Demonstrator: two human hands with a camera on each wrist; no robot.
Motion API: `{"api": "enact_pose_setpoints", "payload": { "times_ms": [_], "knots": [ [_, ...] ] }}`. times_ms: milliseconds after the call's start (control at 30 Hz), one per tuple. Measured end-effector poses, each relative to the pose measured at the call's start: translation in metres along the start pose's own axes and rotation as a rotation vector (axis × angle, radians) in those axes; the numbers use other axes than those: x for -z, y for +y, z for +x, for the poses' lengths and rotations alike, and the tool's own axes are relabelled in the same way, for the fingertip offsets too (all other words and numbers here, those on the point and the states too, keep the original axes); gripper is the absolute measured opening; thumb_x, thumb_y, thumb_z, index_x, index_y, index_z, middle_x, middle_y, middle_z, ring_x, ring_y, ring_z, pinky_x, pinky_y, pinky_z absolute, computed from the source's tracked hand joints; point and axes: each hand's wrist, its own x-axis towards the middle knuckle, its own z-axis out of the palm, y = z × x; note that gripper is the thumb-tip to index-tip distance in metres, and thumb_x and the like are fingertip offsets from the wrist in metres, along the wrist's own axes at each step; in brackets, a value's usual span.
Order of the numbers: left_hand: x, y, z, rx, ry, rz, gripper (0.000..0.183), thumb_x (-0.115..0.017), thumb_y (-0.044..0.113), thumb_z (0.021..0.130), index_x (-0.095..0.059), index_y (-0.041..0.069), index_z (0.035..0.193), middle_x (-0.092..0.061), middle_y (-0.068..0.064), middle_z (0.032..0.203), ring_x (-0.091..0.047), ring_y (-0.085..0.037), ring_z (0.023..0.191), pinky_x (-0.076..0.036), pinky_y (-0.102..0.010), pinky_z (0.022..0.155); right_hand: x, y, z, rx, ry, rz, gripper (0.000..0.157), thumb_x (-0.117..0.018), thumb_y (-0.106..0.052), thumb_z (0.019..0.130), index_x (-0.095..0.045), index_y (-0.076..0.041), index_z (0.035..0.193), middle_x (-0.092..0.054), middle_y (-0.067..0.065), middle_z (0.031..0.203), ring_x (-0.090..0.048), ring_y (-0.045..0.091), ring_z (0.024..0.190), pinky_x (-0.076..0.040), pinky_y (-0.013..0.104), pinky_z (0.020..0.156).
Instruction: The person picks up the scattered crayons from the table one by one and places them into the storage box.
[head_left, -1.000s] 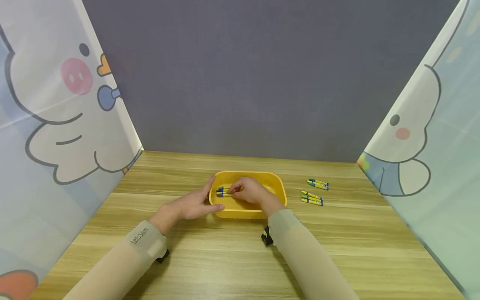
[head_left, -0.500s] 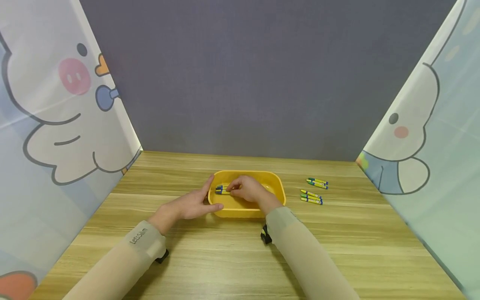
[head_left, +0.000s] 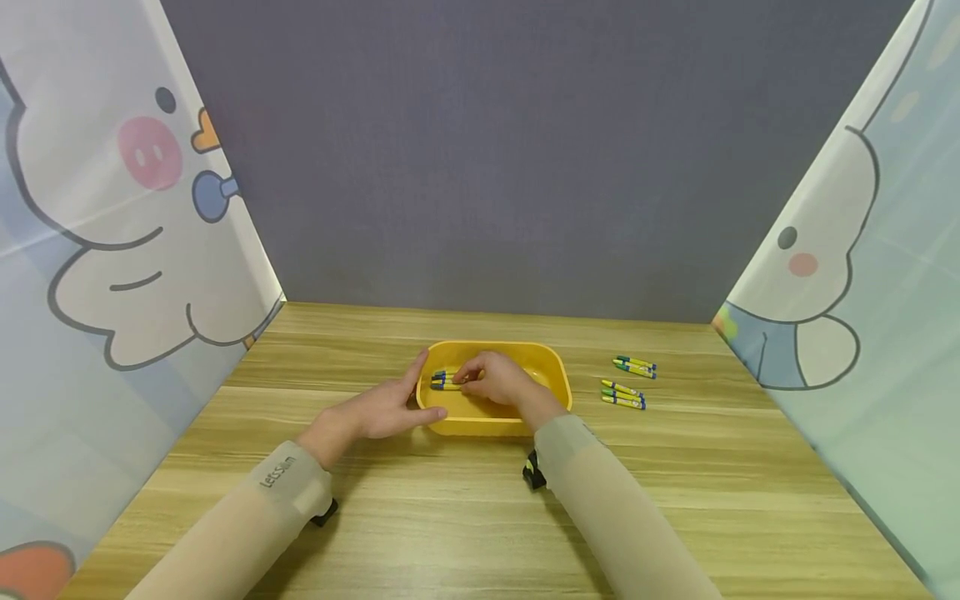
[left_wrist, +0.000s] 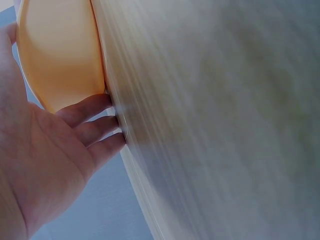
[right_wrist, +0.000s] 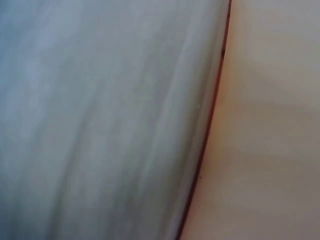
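Observation:
A yellow plastic tray [head_left: 486,427] stands on the wooden table, its wall also filling the right side of the right wrist view. My left hand [head_left: 382,408] rests against the tray's left end, thumb across the near left corner and fingers spread along the left side. In the left wrist view those fingers [left_wrist: 95,125] look nearly straight and touch the tray's outer wall. Inside the tray, my right hand [head_left: 501,382] pinches a crayon [head_left: 447,387] by its right end. Other crayons lie beside it, partly hidden by the fingers. The right wrist view does not show the hand.
Right of the tray, crayons with yellow-and-blue wrappers lie on the table in two small groups, the farther crayons [head_left: 635,367] and the nearer crayons [head_left: 624,395]. A grey panel [head_left: 495,167] closes off the back. Cartoon-printed sheets [head_left: 150,275] hang at both sides.
The right hand's fingers shift very slightly among the crayons at the tray's left end. The left hand, the tray and the crayons on the table stay in place.

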Motion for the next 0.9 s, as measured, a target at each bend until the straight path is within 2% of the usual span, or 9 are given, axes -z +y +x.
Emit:
{"api": "enact_pose_setpoints", "payload": {
  "times_ms": [233, 467, 600, 733, 900],
  "knots": [
    [0.0, 0.0, 0.0, -0.002, 0.0, 0.001, 0.121, -0.06, 0.076, 0.101, 0.012, 0.013, 0.177, -0.046, -0.032, 0.167, -0.057, -0.042, 0.147, -0.044, -0.061, 0.123, 0.016, 0.0, -0.009, -0.016, 0.031, 0.051, 0.021, -0.075, -0.017, 0.105, -0.083, -0.013, 0.124, -0.076, 0.002, 0.111, -0.062, 0.016, 0.098, -0.054, 0.036, 0.093],
    [0.0, 0.0, 0.0, 0.002, 0.007, 0.0, 0.122, -0.061, 0.075, 0.101, 0.012, 0.014, 0.177, -0.045, -0.033, 0.167, -0.056, -0.043, 0.148, -0.042, -0.06, 0.126, 0.064, 0.013, -0.041, -0.007, 0.097, 0.033, 0.028, -0.071, -0.023, 0.109, -0.08, -0.009, 0.131, -0.077, 0.007, 0.116, -0.058, 0.018, 0.086, -0.051, 0.032, 0.077],
    [0.001, 0.0, 0.0, 0.005, 0.01, 0.014, 0.122, -0.061, 0.076, 0.1, 0.012, 0.015, 0.177, -0.046, -0.035, 0.166, -0.057, -0.044, 0.147, -0.042, -0.06, 0.125, 0.095, 0.041, -0.065, -0.038, 0.161, 0.004, 0.029, -0.07, -0.026, 0.11, -0.08, -0.01, 0.132, -0.077, 0.01, 0.119, -0.057, 0.02, 0.082, -0.05, 0.033, 0.073],
    [0.001, 0.0, 0.001, 0.013, 0.012, 0.016, 0.122, -0.061, 0.077, 0.099, 0.01, 0.016, 0.177, -0.046, -0.034, 0.166, -0.057, -0.045, 0.147, -0.042, -0.061, 0.125, 0.12, 0.08, -0.092, -0.116, 0.212, -0.015, 0.032, -0.068, -0.029, 0.111, -0.078, -0.01, 0.133, -0.074, 0.014, 0.123, -0.058, 0.021, 0.081, -0.051, 0.033, 0.068],
    [0.0, 0.0, 0.001, 0.023, 0.005, 0.014, 0.121, -0.061, 0.078, 0.099, 0.01, 0.019, 0.178, -0.044, -0.033, 0.168, -0.055, -0.046, 0.148, -0.041, -0.062, 0.126, 0.139, 0.125, -0.125, -0.182, 0.213, -0.01, 0.032, -0.067, -0.022, 0.111, -0.076, 0.0, 0.133, -0.073, 0.022, 0.124, -0.058, 0.019, 0.08, -0.052, 0.031, 0.065]
  ]
}}
